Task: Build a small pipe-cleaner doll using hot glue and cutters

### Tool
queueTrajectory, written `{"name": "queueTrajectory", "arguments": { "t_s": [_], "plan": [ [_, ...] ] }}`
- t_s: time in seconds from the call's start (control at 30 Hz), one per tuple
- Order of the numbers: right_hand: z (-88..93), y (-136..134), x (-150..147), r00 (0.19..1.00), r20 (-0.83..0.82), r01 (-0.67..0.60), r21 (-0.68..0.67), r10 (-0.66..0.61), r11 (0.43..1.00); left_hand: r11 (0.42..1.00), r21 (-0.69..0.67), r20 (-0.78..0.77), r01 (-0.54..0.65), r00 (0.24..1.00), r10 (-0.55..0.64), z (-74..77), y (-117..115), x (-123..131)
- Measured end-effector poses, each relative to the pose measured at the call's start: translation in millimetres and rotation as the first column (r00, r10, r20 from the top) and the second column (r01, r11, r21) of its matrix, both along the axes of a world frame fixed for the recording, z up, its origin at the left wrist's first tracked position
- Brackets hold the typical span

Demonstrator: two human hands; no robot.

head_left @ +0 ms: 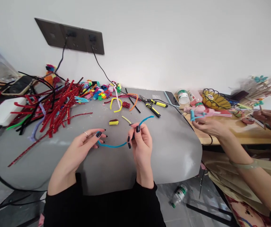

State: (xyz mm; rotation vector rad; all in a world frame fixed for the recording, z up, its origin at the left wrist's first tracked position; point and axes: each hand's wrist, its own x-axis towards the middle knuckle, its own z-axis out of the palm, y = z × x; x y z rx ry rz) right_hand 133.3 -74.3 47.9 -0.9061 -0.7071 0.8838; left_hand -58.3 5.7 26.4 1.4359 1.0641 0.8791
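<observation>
A blue pipe cleaner (113, 146) bows between my two hands above the grey table. My left hand (87, 140) has its thumb and fingers closed around one end of it. My right hand (140, 137) pinches it further along, and its free end sticks up past the fingers. Something dark shows between the right fingers, too small to name. Just beyond my hands lie a small yellow and dark red bundle (113, 122) and a short yellow-green piece (126, 119).
Red tinsel pipe cleaners (59, 107) heap at the left beside a white power adapter (3, 110). Pliers with yellow-black handles (155, 105) and a phone (172, 98) lie farther back. At right, a co-worker's hands (208, 124) work over a wooden table (202, 135). A plastic bottle (179, 194) lies below.
</observation>
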Motion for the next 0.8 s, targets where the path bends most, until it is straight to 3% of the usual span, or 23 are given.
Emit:
{"name": "queueTrajectory", "arguments": {
  "t_s": [0.1, 0.17, 0.3, 0.47, 0.8],
  "plan": [
    [-1.9, -0.4, 3.1, 1.000, 0.008, -0.005, -0.009, 0.005, 1.000, 0.998, 0.044, -0.050, 0.049, 0.998, -0.046, 0.1, 0.8, -5.0],
    [-2.8, -1.3, 3.9, 0.998, 0.035, -0.043, -0.026, 0.044, 0.999, 0.998, 0.068, -0.050, 0.018, 0.999, -0.014, 2.5, -1.2, -3.3],
    [-1.0, -4.3, 2.1, 0.977, 0.163, -0.124, -0.107, 0.140, 0.987, 0.990, 0.076, 0.046, -0.118, 0.992, 0.114, 11.0, -9.0, 8.5],
    [2.5, -5.4, -2.6, 0.920, 0.324, -0.180, -0.154, 0.222, 0.972, 0.991, -0.006, 0.169, -0.136, 0.976, 0.135, 19.4, -17.6, 22.4],
    [-7.8, -1.7, -5.0, 0.890, 0.334, -0.242, -0.227, 0.309, 0.943, 0.985, 0.054, 0.177, -0.165, 0.972, 0.153, 17.4, -19.5, 25.1]
  ]
}}
